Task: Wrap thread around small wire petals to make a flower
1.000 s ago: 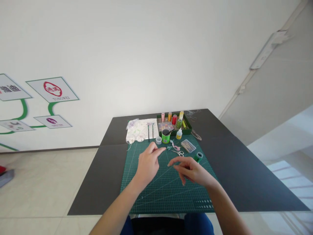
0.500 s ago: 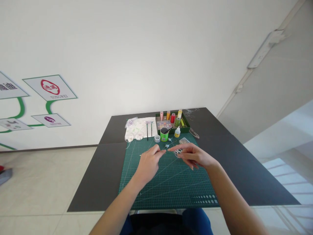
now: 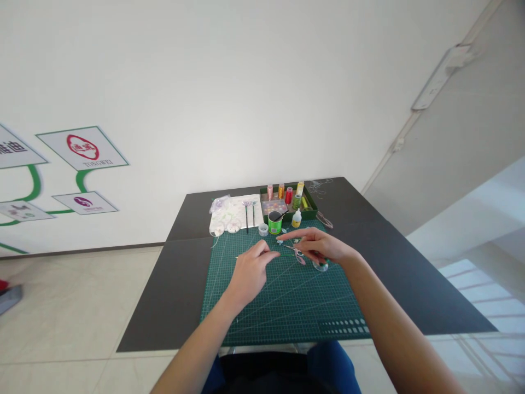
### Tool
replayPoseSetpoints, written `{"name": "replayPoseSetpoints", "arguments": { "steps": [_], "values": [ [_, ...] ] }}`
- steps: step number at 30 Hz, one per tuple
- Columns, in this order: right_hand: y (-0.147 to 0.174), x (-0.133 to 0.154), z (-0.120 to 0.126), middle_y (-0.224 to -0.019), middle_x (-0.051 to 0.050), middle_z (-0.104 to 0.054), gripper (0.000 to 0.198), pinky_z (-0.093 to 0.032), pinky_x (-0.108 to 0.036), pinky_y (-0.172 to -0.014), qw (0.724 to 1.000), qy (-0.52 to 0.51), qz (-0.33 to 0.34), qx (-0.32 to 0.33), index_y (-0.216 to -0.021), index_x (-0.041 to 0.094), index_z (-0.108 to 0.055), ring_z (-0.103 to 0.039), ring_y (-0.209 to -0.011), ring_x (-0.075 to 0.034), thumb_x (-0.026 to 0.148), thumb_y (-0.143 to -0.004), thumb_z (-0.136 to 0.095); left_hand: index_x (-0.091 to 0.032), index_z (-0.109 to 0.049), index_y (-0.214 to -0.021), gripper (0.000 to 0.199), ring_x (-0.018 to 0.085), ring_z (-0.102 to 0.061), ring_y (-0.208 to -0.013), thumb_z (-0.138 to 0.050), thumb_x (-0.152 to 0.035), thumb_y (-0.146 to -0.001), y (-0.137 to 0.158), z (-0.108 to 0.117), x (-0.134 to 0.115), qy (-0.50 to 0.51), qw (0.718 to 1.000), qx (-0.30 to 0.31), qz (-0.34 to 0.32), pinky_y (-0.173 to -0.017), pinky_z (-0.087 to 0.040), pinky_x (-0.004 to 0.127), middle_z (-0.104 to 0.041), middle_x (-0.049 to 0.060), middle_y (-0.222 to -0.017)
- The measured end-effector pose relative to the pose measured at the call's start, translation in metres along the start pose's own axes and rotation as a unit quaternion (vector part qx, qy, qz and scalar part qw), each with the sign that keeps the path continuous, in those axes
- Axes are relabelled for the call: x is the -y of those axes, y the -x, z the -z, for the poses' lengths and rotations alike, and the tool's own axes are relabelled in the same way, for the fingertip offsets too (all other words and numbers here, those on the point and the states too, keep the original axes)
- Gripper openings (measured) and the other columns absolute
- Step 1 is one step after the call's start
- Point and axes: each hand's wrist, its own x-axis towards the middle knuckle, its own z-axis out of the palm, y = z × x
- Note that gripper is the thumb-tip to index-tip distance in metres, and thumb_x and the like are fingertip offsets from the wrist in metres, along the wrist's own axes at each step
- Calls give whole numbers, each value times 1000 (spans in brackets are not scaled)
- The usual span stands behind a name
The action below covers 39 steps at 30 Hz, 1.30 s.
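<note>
My left hand is closed in a pinch over the mat, thumb against fingers. From its fingertips a thin green stem runs right to a small pale pink petal shape. My right hand is just to the right, its index finger stretched leftward and its other fingers curled. Slim silver scissors point left from under its thumb, a bit of green showing below the curled fingers; the grip is partly hidden. Small pale blue pieces lie just beyond the fingertips. A clear round piece shows under the right hand.
The green cutting mat lies on a dark table. Beyond my hands are a green can, a glue bottle, a tape roll and a tray with several bottles. White paper lies far left.
My right hand has shifted slightly away from me, and its lower fingers have curled in. A silver point now shows beneath its thumb. The left hand has barely moved.
</note>
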Motion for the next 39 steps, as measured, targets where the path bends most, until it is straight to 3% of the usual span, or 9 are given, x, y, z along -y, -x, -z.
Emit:
{"name": "replayPoseSetpoints", "arguments": {
  "steps": [14, 18, 25, 33, 39],
  "values": [
    [-10, -21, 4, -39, 9, -48, 53, -22, -18, -33, 995, -87, -33, 37, -140, 9, -59, -30, -29, -6, 24, -89, -55, -21, -74, -110, 37, 12, -56, -73, -43, -5, -96, 0, 13, -3, 36, 999, -17, 0, -64, -44, 22, -58, 3, -87],
    [-14, -35, -5, -40, 8, -49, 57, -19, -17, -30, 989, -133, -53, 25, -139, 8, -59, -30, -29, -7, 23, -84, -57, -22, -74, -109, 34, 12, -58, -77, -46, -7, -97, -2, 18, -2, 70, 997, -33, 18, -69, -45, 23, -58, 3, -88],
    [-5, -36, -31, -38, 10, -45, 59, -17, -16, -28, 986, -162, -39, 14, -140, 8, -57, -25, -28, -6, 33, -88, -62, -22, -72, -113, 32, 12, -57, -77, -46, -12, -99, -1, 26, -7, 85, 992, -65, 69, -71, -45, 22, -55, 3, -88],
    [14, -22, -58, -45, 6, -56, 55, -20, -16, -30, 984, -137, -7, -110, -138, 11, -60, -30, -28, -4, 43, -93, -61, -24, -75, -114, 36, 12, -56, -76, -46, -9, -97, -12, 37, -16, 128, 984, -62, 107, -69, -44, 22, -54, 3, -86],
    [11, -31, -74, -69, -3, -71, 43, -17, -18, -33, 948, -230, 47, -216, -123, 17, -68, -35, -33, -3, 43, -89, -68, -21, -77, -107, 33, 13, -57, -76, -51, -6, -92, -24, 34, -12, 207, 969, -53, 124, -71, -47, 25, -56, 3, -85]
  ]
}}
